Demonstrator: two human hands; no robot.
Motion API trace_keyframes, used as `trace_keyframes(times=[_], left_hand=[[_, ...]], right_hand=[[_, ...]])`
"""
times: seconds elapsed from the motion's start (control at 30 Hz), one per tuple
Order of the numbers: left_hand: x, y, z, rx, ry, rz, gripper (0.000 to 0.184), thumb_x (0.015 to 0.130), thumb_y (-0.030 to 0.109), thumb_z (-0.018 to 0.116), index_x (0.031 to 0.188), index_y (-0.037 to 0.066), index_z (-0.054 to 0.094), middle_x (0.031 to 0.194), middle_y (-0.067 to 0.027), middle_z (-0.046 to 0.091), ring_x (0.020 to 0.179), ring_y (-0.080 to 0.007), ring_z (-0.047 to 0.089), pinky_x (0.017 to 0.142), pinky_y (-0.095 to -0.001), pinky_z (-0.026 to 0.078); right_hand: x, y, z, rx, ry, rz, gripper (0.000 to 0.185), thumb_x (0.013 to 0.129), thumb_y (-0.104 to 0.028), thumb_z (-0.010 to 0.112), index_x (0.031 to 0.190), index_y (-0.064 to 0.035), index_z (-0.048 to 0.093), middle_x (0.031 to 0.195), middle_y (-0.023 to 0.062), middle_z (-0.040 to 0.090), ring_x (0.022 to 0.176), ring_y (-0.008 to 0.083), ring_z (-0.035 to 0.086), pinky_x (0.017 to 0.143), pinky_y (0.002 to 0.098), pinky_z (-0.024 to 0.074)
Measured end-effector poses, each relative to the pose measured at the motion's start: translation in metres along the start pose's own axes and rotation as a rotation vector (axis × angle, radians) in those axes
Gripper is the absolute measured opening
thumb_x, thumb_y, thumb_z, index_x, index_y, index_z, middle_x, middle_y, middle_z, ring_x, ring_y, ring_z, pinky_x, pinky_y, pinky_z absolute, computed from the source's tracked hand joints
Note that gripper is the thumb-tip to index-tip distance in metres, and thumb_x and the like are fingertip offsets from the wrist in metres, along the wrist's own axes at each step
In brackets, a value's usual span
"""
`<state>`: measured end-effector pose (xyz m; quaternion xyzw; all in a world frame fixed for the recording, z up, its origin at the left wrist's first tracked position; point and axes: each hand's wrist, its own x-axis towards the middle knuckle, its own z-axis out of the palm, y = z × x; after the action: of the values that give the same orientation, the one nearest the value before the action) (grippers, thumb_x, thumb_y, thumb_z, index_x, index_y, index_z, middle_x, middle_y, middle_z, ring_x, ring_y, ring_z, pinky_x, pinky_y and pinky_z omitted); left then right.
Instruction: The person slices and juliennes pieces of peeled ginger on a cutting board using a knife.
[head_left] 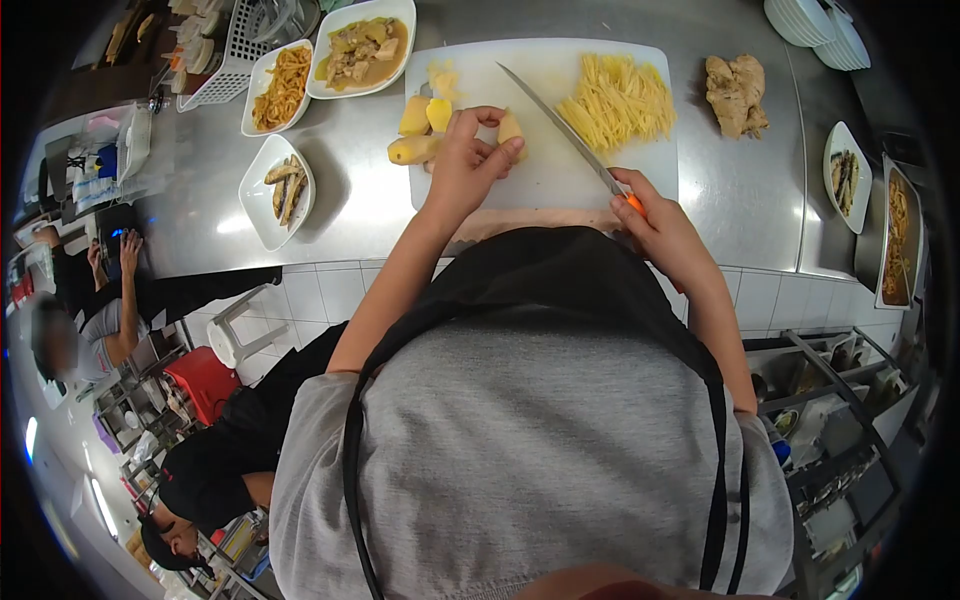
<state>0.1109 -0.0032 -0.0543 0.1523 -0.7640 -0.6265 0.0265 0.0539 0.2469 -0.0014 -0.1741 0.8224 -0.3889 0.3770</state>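
On the white cutting board [560, 190], my left hand [468, 160] has its thumb and fingers around a pale peeled ginger piece [509, 130]. My right hand [655, 220] is closed on the orange handle of a knife [565, 130], whose blade points up and left across the board. Right of the blade lies a pile of thin yellow ginger strips [622, 100]. Peeled ginger chunks [413, 150] rest at the board's left edge, beside my left hand. A few thin slices [443, 80] are above them.
Left of the board are a bowl of stew [320, 84], a bowl of noodles [253, 108] and a dish of dark strips [288, 190]. Unpeeled ginger [736, 95] lies to the right, with another dish [846, 178] beyond. Two people [210, 480] [100, 320] are at lower left.
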Motion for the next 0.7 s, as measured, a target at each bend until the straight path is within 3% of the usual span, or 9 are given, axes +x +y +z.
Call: trace_keyframes(times=[0.1,0.17,0.3,0.37,0.47,0.57,0.7], left_hand=[[-0.002,0.004,0.001,0.029,0.045,0.003,0.037,0.084,0.016,0.070,0.113,0.004,0.053,0.109,-0.0096,0.045,0.057,-0.0103,0.056,0.055,-0.0220,0.049],[-0.006,0.015,-0.001,0.389,0.105,0.161,0.045,0.079,0.019,0.074,0.118,0.007,0.054,0.111,-0.0089,0.045,0.065,-0.0113,0.054,0.059,-0.0242,0.049],[-0.006,0.012,-0.003,0.482,0.059,0.247,0.053,0.075,0.020,0.077,0.122,0.012,0.055,0.114,-0.0086,0.044,0.075,-0.0133,0.053,0.064,-0.0270,0.050],[-0.005,0.015,-0.004,0.520,-0.014,0.303,0.054,0.072,0.015,0.080,0.121,0.015,0.058,0.120,-0.0059,0.045,0.081,-0.0110,0.053,0.058,-0.0203,0.047],[0.001,0.017,-0.008,0.480,-0.110,0.265,0.052,0.072,0.012,0.078,0.119,0.012,0.057,0.118,-0.0082,0.045,0.080,-0.0164,0.054,0.068,-0.0276,0.050],[0.005,0.024,-0.009,0.454,-0.129,0.161,0.051,0.069,0.010,0.079,0.116,0.011,0.058,0.116,-0.0075,0.047,0.081,-0.0160,0.055,0.067,-0.0264,0.050],[0.006,0.015,-0.009,0.425,-0.116,0.172,0.051,0.068,0.011,0.080,0.114,0.011,0.058,0.115,-0.0073,0.050,0.082,-0.0153,0.056,0.066,-0.0255,0.051]], right_hand=[[0.001,-0.002,0.001,0.025,-0.026,0.064,0.040,0.097,-0.033,0.046,0.129,-0.0105,0.045,0.075,0.0188,0.061,0.075,0.0319,0.063,0.073,0.0374,0.0463],[0.001,-0.004,0.000,0.049,-0.025,0.071,0.039,0.097,-0.034,0.045,0.129,-0.0112,0.045,0.077,0.0193,0.061,0.077,0.0320,0.063,0.074,0.0375,0.0462],[0.002,-0.002,0.002,0.105,-0.008,0.050,0.038,0.097,-0.033,0.045,0.128,-0.0121,0.046,0.082,0.0208,0.063,0.081,0.0329,0.064,0.075,0.0373,0.0465],[0.003,0.000,0.005,0.140,0.025,-0.009,0.037,0.097,-0.033,0.045,0.128,-0.0126,0.046,0.087,0.0222,0.064,0.085,0.0337,0.064,0.078,0.0368,0.0468],[0.007,-0.001,0.003,0.089,-0.010,0.039,0.037,0.097,-0.033,0.045,0.128,-0.0125,0.047,0.090,0.0227,0.064,0.089,0.0347,0.064,0.080,0.0372,0.0468],[0.010,0.002,0.004,0.105,-0.019,0.034,0.037,0.097,-0.033,0.045,0.128,-0.0126,0.047,0.092,0.0221,0.065,0.089,0.0347,0.064,0.080,0.0378,0.0466],[0.012,0.000,0.001,0.096,-0.035,0.048,0.037,0.097,-0.034,0.045,0.128,-0.0123,0.047,0.094,0.0220,0.065,0.091,0.0348,0.063,0.081,0.0377,0.0465]])
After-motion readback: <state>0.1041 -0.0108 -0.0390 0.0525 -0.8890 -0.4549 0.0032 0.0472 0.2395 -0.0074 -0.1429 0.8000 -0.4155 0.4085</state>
